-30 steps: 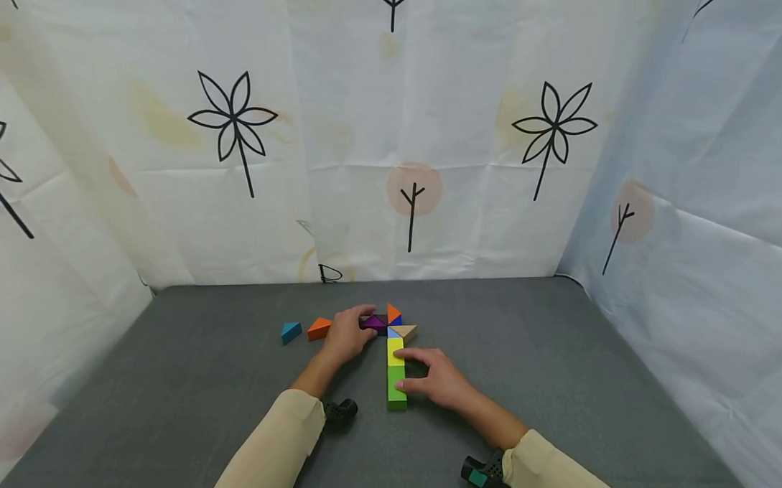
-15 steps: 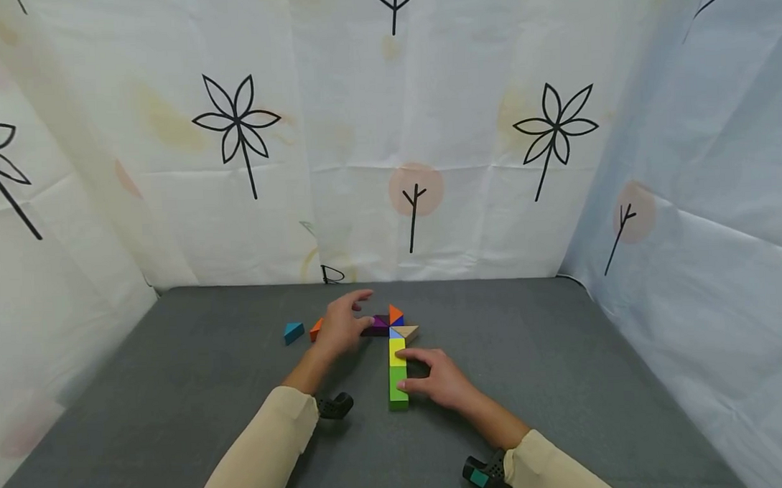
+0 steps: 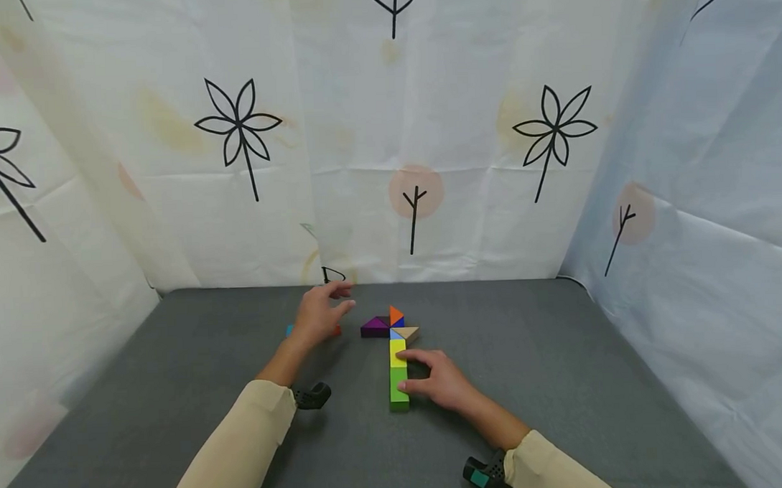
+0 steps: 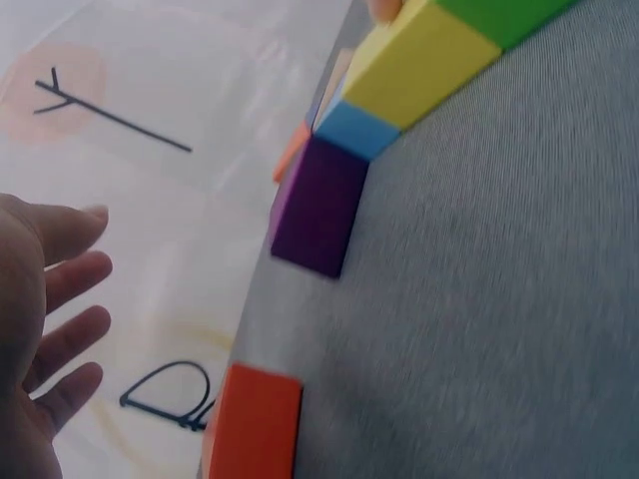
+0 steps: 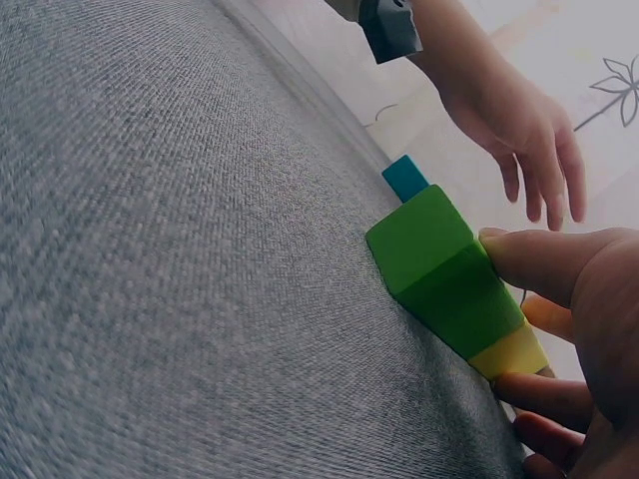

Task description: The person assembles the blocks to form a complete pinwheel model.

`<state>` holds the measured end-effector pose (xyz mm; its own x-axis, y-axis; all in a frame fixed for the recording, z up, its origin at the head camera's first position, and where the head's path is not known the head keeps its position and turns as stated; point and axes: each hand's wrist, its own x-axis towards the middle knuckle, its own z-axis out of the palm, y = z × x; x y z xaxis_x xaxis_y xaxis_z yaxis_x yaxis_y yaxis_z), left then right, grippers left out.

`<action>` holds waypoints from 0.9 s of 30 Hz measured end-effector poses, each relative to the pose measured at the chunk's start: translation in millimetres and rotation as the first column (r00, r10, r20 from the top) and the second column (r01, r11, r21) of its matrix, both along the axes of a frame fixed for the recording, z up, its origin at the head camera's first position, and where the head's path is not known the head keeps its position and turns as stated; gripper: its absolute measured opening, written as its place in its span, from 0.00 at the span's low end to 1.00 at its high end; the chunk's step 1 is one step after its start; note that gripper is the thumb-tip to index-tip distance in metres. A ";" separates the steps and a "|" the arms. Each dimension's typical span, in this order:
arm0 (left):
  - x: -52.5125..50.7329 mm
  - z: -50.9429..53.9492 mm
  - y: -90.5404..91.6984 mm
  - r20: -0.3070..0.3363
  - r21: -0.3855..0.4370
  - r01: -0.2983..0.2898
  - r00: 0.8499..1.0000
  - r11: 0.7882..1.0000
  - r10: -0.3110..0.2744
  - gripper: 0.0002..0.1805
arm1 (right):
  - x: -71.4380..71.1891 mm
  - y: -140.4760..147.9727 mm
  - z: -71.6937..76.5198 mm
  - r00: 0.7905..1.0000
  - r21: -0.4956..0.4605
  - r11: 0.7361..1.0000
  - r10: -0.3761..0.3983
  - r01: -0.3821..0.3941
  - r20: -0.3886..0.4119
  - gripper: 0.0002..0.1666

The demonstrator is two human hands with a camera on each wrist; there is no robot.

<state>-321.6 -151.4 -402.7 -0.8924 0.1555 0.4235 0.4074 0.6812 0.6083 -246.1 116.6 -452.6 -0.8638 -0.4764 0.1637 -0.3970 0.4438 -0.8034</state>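
My left hand [image 3: 319, 315] hovers in the air at the left with its fingers spread and nothing in them. Beneath it, an orange-red triangular block [image 4: 255, 424] and a teal triangular block [image 3: 289, 330] are mostly covered in the head view. My right hand [image 3: 441, 379] rests against a row of blocks, its thumb on the green block [image 3: 399, 391] and a finger on the yellow block [image 3: 395, 350]. At the row's far end, purple [image 3: 374, 329], orange [image 3: 395, 316], light blue and tan [image 3: 408, 334] triangles meet in a pinwheel.
The blocks lie on a grey cloth-covered table [image 3: 532, 383]. White fabric walls [image 3: 348, 130] printed with plants enclose its back and sides. Each wrist carries a black device [image 3: 314, 396].
My left hand has let go of the purple triangle, lifted and moved left over the orange-red and teal blocks. My right hand has stayed at the green and yellow blocks.
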 end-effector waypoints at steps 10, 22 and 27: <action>1.2 -12.0 -25.4 -0.043 -0.085 -0.059 0.998 0.995 0.055 0.17 | 0.3 0.4 -0.8 1.000 0.005 1.000 0.003 -0.003 0.012 0.30; 5.4 -37.3 -56.4 -0.023 -0.155 -0.114 0.993 0.981 0.112 0.18 | 0.7 -1.2 0.1 1.000 0.024 1.000 -0.011 0.011 0.015 0.30; 6.4 -41.7 -69.0 0.034 -0.171 -0.135 0.989 0.976 0.143 0.19 | 0.4 -1.3 0.1 1.000 0.016 1.000 -0.006 0.006 0.006 0.30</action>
<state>-315.2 -220.5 -444.3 -0.9280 0.0936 0.3606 0.2759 0.8231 0.4964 -245.6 115.3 -452.5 -0.8676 -0.4740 0.1505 -0.3894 0.4591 -0.7985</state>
